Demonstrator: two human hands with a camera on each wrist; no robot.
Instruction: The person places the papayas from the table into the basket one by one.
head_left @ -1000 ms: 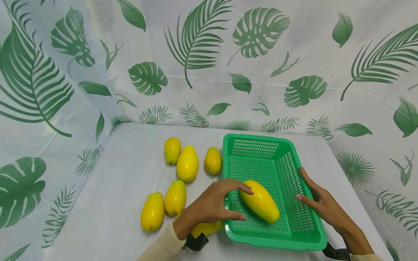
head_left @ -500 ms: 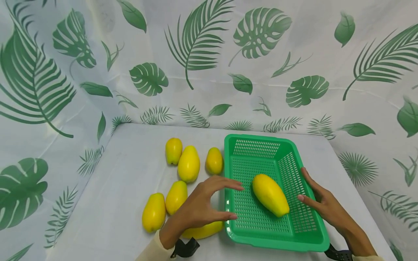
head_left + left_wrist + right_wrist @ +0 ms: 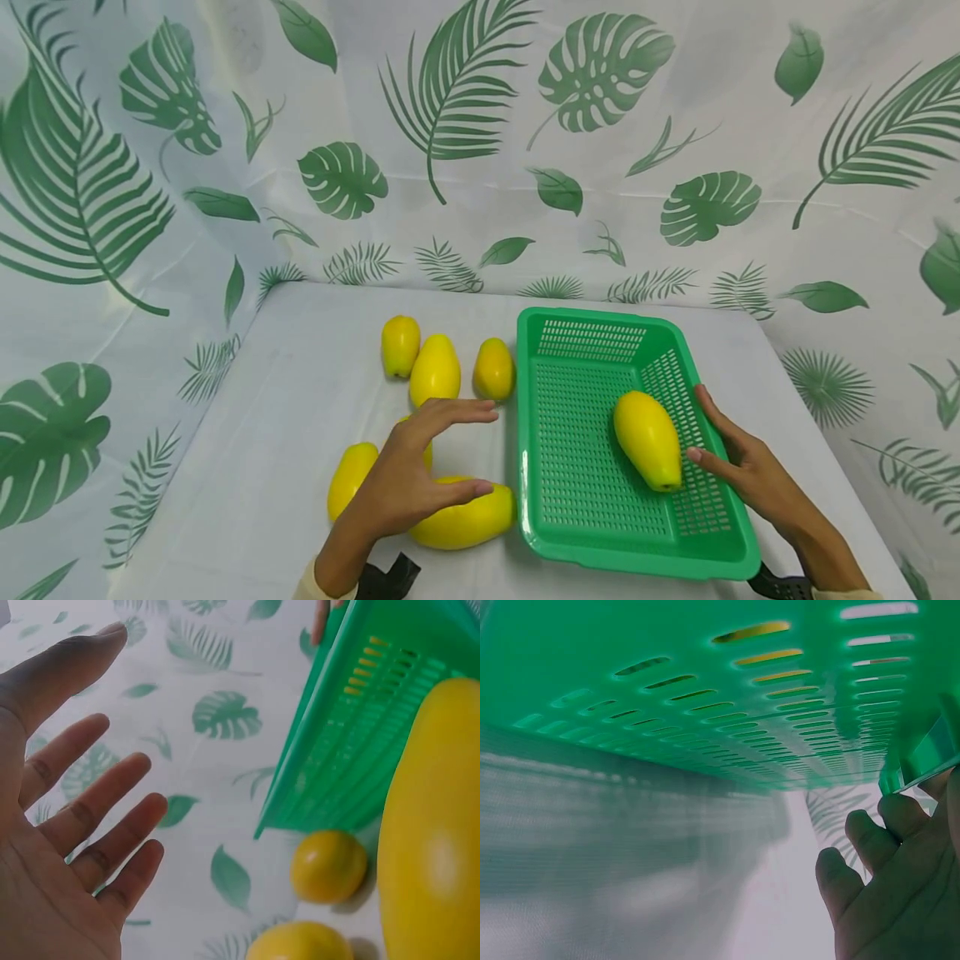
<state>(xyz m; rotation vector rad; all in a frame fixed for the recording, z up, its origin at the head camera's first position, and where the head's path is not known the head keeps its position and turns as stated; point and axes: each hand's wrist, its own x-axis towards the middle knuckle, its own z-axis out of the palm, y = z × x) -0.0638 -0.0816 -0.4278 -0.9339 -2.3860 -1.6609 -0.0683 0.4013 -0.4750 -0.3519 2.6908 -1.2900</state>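
The left hand (image 3: 405,483), open and empty, has been drawn back from the green basket (image 3: 600,550), gripped by the right hand (image 3: 738,467); one yellow fruit (image 3: 648,440) now lies inside.

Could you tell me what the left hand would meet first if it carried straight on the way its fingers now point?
Probably the small yellow fruit beside the green basket. The left hand hovers open, fingers aimed forward and rightward toward it. Depth is unclear, so it might instead pass over it and reach the basket's left wall.

I am finding no readable text, label, brand, number or sign anywhere in these views.
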